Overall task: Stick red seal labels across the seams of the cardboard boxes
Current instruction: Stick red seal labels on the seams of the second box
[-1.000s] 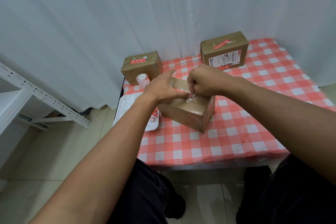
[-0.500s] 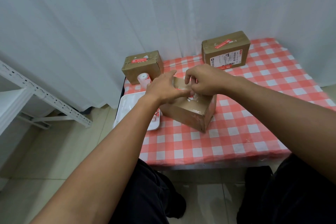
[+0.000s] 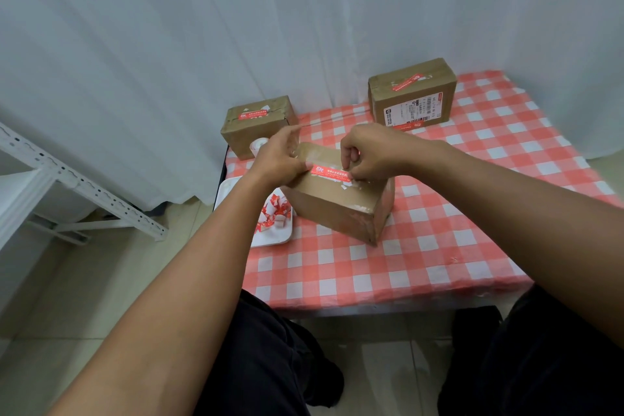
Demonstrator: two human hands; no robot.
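A brown cardboard box [image 3: 337, 203] stands near the table's left front. A red seal label [image 3: 329, 171] lies stretched across its top. My left hand [image 3: 280, 155] holds the label's left end with the thumb, its fingers reaching over the box's far edge. My right hand [image 3: 368, 154] pinches the label's right end between thumb and curled fingers. Two more boxes stand at the back: a small one [image 3: 258, 127] at the left and a larger one [image 3: 412, 96] at the right, each with a red label on top.
A white tray [image 3: 270, 233] with several red-and-white label scraps lies left of the box at the table's edge. A white roll [image 3: 258, 145] stands behind it. The table wears a red checked cloth [image 3: 456, 213]. White curtain behind, metal shelf frame [image 3: 84, 186] at left.
My hands have drawn apart over the box top, and the red label now shows stretched between them. The right hand has moved to the right.
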